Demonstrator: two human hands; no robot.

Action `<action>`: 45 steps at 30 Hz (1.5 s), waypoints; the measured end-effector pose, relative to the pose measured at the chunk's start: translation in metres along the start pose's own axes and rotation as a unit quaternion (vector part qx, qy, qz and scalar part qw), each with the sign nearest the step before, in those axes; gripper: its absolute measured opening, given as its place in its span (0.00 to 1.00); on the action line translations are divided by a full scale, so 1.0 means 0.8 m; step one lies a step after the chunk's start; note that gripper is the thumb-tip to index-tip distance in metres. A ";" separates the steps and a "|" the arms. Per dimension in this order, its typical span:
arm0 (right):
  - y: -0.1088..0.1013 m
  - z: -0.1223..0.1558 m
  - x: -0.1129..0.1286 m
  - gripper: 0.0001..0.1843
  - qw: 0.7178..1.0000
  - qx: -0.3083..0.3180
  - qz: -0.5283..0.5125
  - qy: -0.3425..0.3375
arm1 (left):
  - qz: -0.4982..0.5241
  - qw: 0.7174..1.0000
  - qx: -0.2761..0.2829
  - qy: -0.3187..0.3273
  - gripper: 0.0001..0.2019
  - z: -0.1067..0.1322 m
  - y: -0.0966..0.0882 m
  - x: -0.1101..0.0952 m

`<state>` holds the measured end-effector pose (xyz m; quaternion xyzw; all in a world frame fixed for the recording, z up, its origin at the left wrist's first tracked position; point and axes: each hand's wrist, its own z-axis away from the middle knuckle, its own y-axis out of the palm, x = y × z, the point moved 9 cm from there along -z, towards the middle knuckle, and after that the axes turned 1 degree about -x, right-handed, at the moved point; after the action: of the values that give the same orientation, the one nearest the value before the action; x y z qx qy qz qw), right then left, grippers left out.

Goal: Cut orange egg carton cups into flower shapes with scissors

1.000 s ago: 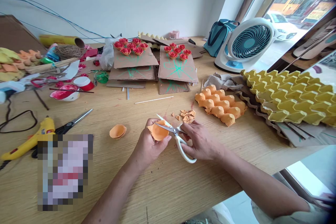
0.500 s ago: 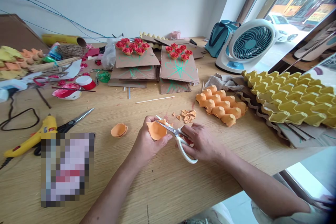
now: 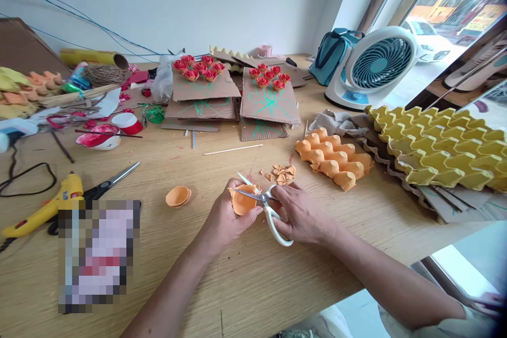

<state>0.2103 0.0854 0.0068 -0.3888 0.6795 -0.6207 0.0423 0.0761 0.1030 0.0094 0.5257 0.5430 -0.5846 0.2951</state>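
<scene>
Between the thumb and fingers of my left hand (image 3: 229, 220) is an orange egg carton cup (image 3: 243, 204) with a ragged rim. My right hand (image 3: 301, 214) grips the handles of white-handled scissors (image 3: 273, 222). Their blades are spread, one across the cup's opening and the other behind its far rim. A small pile of torn orange scraps (image 3: 283, 174) lies just beyond my hands. To the left, a trimmed orange cup (image 3: 178, 196), which looks like several nested together, rests on the table. An orange egg carton piece (image 3: 335, 156) lies upside down behind my right hand.
Yellow egg trays (image 3: 439, 148) and a white fan (image 3: 378, 66) stand at the right. Cardboard sheets (image 3: 270, 105) carry red paper flowers at the back. A yellow glue gun (image 3: 47, 211), black scissors (image 3: 113, 178) and a bowl of red paint (image 3: 99, 138) occupy the left side.
The scissors' blades have opened wider, with one now across the cup's mouth. My left hand and the cup have shifted slightly right and the cup has turned a little.
</scene>
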 end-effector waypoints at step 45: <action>0.003 0.003 0.005 0.13 0.999 -0.011 -0.031 0.016 | -0.092 0.995 -0.030 -0.018 0.15 0.000 -0.010 0.000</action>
<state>0.2073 0.0807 0.0058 -0.4003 0.6745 -0.6203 0.0073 0.0686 0.1046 0.0123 0.4540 0.6011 -0.6017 0.2656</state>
